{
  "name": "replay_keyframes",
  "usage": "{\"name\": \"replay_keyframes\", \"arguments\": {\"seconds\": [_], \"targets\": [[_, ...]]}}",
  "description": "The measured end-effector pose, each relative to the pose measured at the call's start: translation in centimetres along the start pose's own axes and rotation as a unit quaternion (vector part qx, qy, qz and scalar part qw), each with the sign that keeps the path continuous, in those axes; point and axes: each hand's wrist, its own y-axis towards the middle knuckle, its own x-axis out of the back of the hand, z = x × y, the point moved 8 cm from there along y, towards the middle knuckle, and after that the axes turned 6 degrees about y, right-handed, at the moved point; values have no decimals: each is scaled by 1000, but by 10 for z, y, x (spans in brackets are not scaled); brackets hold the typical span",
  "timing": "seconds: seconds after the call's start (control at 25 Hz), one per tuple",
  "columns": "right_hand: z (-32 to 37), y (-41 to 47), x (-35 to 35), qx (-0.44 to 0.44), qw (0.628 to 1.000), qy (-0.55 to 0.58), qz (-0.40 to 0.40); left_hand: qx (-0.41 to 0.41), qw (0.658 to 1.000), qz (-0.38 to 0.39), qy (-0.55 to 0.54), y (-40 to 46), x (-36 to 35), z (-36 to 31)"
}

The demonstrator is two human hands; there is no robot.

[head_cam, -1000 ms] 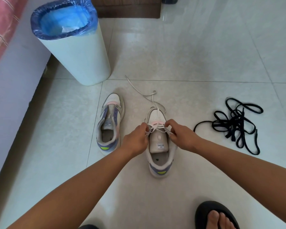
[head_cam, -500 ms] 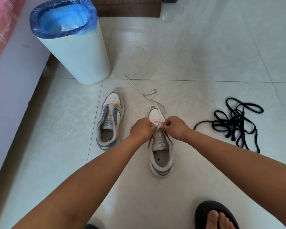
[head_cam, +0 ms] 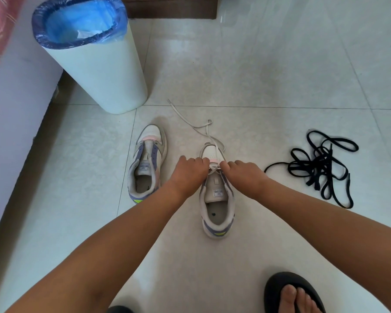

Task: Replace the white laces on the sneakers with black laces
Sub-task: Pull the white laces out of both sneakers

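On pale floor tiles, left hand (head_cam: 191, 169) and right hand (head_cam: 243, 171) pinch the limp white lace (head_cam: 197, 127) at the right sneaker (head_cam: 217, 199) toe eyelets (soft, grip near the eyelet), black laces (head_cam: 318, 164) waiting well right.

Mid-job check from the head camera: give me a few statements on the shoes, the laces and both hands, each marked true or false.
1. Both hands are at the white lace near the toe of the right-hand shoe. True: left hand, right hand.
2. The left-hand shoe is fully laced. False: no lace shows in it.
3. The black laces are threaded into a shoe. False: they lie tangled on the floor, to the right.
4. A bin with a blue liner stands beyond the shoes. True.
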Motion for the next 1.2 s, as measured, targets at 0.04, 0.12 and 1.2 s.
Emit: {"name": "replay_keyframes", "arguments": {"seconds": [0.04, 0.12, 1.2], "targets": [[0, 2, -2, -29, 998, 57, 2, 21, 997, 45, -53, 0, -7, -1], [-14, 3, -16, -193, 942, 270, 58, 164, 948, 127, -240, -3, -24, 6], [-34, 6, -21, -210, 907, 363, 45, 173, 912, 112, -356, 3, -29, 16]]}}
